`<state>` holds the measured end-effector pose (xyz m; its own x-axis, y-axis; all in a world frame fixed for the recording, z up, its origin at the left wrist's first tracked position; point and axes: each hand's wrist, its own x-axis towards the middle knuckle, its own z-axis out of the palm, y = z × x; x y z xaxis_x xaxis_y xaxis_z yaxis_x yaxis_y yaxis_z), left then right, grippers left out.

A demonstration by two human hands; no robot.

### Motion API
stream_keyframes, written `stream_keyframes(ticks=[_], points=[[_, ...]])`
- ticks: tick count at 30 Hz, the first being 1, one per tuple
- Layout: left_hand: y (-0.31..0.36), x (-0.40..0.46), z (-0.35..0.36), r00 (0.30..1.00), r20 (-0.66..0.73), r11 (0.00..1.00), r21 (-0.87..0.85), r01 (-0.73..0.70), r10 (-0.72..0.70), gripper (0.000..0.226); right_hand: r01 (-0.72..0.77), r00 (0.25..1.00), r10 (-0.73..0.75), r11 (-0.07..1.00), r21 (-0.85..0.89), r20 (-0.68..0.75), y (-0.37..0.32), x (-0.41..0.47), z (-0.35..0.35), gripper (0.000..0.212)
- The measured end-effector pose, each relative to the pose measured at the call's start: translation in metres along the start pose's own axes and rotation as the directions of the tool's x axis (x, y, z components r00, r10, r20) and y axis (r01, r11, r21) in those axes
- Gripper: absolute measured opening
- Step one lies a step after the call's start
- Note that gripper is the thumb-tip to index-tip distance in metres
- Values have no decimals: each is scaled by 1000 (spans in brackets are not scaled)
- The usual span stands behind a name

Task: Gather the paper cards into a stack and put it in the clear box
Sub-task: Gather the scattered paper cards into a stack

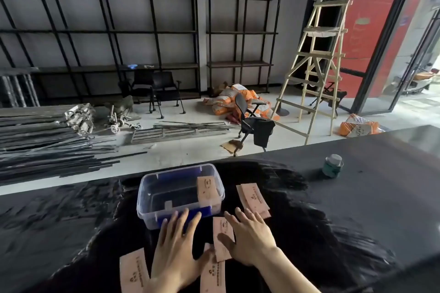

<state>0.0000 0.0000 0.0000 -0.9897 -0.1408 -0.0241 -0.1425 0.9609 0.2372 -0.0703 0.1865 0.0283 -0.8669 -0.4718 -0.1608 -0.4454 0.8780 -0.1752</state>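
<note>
The paper cards lie scattered on the dark worktop around my hands. One card sits under the thumb edge of my right hand, which lies flat with fingers spread, pressing on it rather than gripping. Two overlapping cards lie just beyond that hand. My left hand is also open and flat, holding nothing, its fingertips touching the near wall of the clear box. One card already leans inside the box at its right end. Nearer me, a card lies left of my left wrist and another lies between my forearms. A small jar stands well apart to the right.
</note>
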Motion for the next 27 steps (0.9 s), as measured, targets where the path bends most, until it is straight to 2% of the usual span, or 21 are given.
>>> stream_keyframes(ticks=[4, 8, 16, 21, 24, 27], points=[[7, -10, 14, 996, 88, 1000, -21, 19, -17, 104, 43, 998, -43, 999, 2, 54, 3, -2, 23, 58], [18, -15, 26, 992, 122, 999, 32, 29, -32, 103, 79, 994, -77, 996, -30, 82, 4, -6, 41, 55], [25, -23, 40, 994, 109, 999, -42, 17, -12, 100, 122, 992, -124, 990, -76, -13, 4, -12, 45, 55], [19, -20, 34, 994, 92, 998, -48, -49, 53, 80, 218, 974, -213, 974, -60, 82, 17, -2, 39, 71], [17, -18, 30, 995, 86, 995, -86, -50, 57, 69, 233, 961, -227, 972, -20, 160, 21, 4, 31, 91], [19, -17, 25, 994, 99, 990, -139, -29, 43, 63, 275, 947, -250, 955, -109, 202, 19, 12, 20, 104]])
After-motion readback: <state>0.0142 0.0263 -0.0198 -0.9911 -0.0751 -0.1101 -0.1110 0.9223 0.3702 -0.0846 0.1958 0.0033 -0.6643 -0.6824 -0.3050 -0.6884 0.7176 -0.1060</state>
